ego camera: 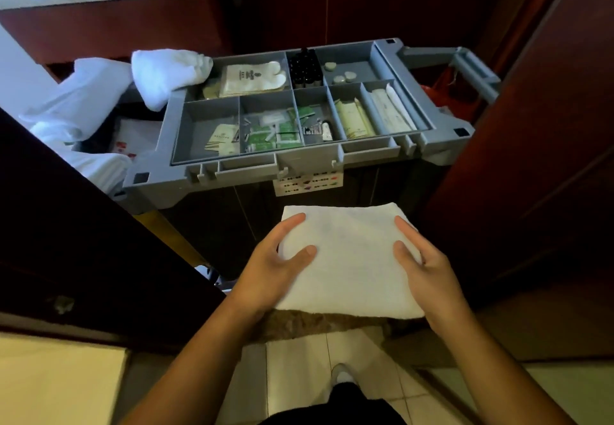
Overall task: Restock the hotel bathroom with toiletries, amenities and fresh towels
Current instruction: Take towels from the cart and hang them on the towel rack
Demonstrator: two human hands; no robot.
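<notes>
two hands (275,267) (428,272), one held towel (352,252)

A black garment (332,406) is being worn over the lower body; a white shoe (342,373) is being worn; left forearm (199,341) and right forearm (481,351) are being left uncovered.

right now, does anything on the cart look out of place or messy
A crumpled white towel slumps over the grey tray at its far-left corner, unlike the folded towel being held. Green sachets lie jumbled, some across a divider.

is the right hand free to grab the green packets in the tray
Probably not yet: both the right hand and left hand hold the folded towel, though the green packets lie uncovered in the tray.
</notes>
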